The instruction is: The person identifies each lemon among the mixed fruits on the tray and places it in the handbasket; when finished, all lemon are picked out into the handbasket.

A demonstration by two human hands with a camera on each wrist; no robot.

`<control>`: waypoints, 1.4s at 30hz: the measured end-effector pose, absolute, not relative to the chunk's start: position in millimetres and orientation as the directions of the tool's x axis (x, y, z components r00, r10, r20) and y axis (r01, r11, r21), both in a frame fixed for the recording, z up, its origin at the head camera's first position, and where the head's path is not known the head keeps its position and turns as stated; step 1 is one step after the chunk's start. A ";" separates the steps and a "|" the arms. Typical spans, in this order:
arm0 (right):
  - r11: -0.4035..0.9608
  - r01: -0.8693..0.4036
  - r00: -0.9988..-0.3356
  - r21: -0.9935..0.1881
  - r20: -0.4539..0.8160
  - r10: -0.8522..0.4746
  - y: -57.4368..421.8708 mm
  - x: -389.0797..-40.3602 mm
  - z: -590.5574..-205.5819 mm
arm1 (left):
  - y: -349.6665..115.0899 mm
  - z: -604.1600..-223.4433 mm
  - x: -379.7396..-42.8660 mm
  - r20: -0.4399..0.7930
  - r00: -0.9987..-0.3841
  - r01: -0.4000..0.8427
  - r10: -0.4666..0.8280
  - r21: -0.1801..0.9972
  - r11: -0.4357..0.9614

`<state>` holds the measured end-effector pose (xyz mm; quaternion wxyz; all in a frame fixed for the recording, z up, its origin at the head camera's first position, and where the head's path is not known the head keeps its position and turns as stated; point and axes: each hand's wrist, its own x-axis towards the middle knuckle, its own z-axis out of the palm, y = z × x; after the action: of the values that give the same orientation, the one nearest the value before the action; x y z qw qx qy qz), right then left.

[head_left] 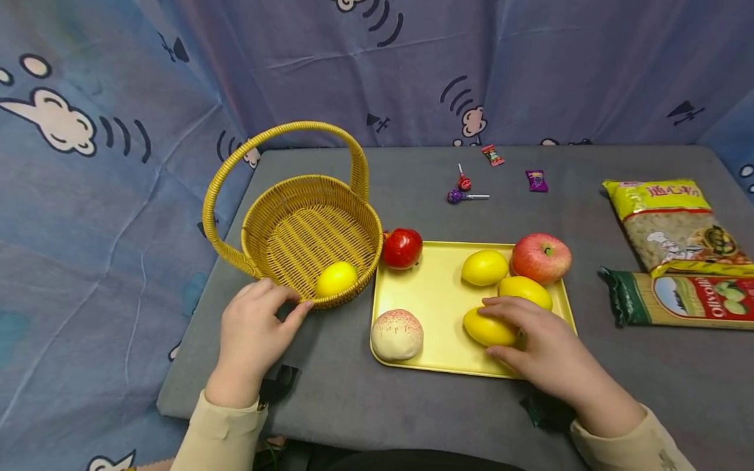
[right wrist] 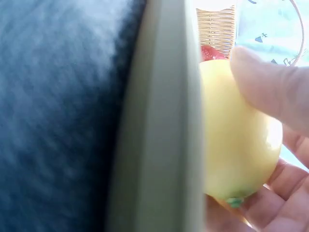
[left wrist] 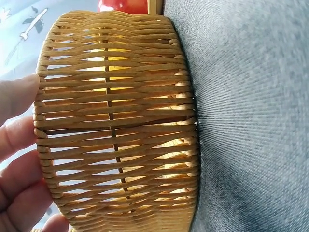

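Observation:
My left hand (head_left: 254, 330) pinches the near rim of a yellow wicker basket (head_left: 315, 196) with a tall hooped handle. Inside that basket lies one lemon (head_left: 337, 279). In the left wrist view, fingers (left wrist: 21, 179) sit over the edge of the woven wall (left wrist: 120, 121). My right hand (head_left: 544, 347) holds a lemon (head_left: 489, 327) between thumb and fingers at the near right part of a yellow tray (head_left: 438, 294). The right wrist view shows the gripped lemon (right wrist: 239, 135) behind the tray's rim. Two more lemons (head_left: 484, 267) (head_left: 526, 292) lie just beyond it.
On the tray are a peach (head_left: 397, 335), a red apple (head_left: 540, 258) and a pomegranate (head_left: 402, 248) by the basket. Lollipops (head_left: 465, 195) and wrapped candies (head_left: 537, 180) lie behind. A pasta bag (head_left: 677, 226) and a green-ended noodle pack (head_left: 677, 299) lie at right.

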<state>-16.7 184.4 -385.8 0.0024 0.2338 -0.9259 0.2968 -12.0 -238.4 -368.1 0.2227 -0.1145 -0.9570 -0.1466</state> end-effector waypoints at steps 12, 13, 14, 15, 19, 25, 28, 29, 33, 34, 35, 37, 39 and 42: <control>0.667 -0.447 -0.888 -0.596 0.209 -0.409 182.6 -14.8 -377.0 | -238.0 -367.9 -11.9 0.459 -0.876 0.278 0.149 0.229 0.933; 0.655 -0.454 -0.884 -0.604 0.217 -0.413 182.2 -15.5 -374.5 | -238.1 -367.6 -11.4 0.457 -0.877 0.277 0.147 0.231 0.933; 0.641 -0.465 -0.878 -0.610 0.228 -0.420 181.7 -16.4 -371.6 | -238.1 -367.2 -11.0 0.455 -0.878 0.277 0.147 0.232 0.932; 0.628 -0.476 -0.872 -0.615 0.240 -0.427 181.1 -17.4 -368.5 | -238.0 -366.8 -10.7 0.453 -0.879 0.276 0.147 0.233 0.933; 0.576 -0.537 -0.834 -0.617 0.286 -0.472 176.8 -25.7 -355.1 | -237.6 -365.5 -9.9 0.448 -0.880 0.281 0.156 0.229 0.932; 0.516 -0.625 -0.763 -0.585 0.319 -0.562 163.3 -44.5 -335.5 | -236.7 -363.1 -9.4 0.439 -0.883 0.284 0.168 0.212 0.935; 0.493 -0.658 -0.732 -0.569 0.331 -0.595 153.4 -54.1 -325.6 | -236.2 -362.2 -9.2 0.430 -0.886 0.282 0.173 0.204 0.937; 0.488 -0.664 -0.727 -0.567 0.334 -0.601 149.8 -57.2 -322.5 | -236.1 -362.1 -9.3 0.428 -0.887 0.283 0.176 0.201 0.938; 0.460 -0.689 -0.698 -0.559 0.342 -0.630 135.2 -69.5 -310.6 | -236.2 -362.1 -10.2 0.425 -0.884 0.297 0.196 0.187 0.936; 0.449 -0.696 -0.688 -0.560 0.344 -0.639 131.7 -72.5 -308.0 | -236.5 -362.2 -10.5 0.427 -0.882 0.303 0.201 0.186 0.935; 0.439 -0.703 -0.679 -0.559 0.346 -0.648 128.0 -75.7 -305.4 | -236.7 -362.0 -10.8 0.428 -0.880 0.309 0.207 0.185 0.933; 0.419 -0.716 -0.661 -0.559 0.349 -0.664 120.2 -82.0 -300.6 | -237.2 -361.6 -11.1 0.435 -0.874 0.320 0.215 0.183 0.930; 0.398 -0.723 -0.646 -0.564 0.350 -0.678 111.9 -88.9 -296.9 | -237.9 -361.1 -11.1 0.442 -0.869 0.328 0.220 0.184 0.927; 0.371 -0.729 -0.629 -0.575 0.350 -0.694 99.1 -99.3 -293.8 | -237.6 -360.3 -11.3 0.451 -0.864 0.336 0.225 0.184 0.924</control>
<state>-99.3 99.1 -293.8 0.0244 0.4300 -0.8277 0.3598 -11.3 -237.6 -360.3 0.2159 -0.1467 -0.9567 -0.1292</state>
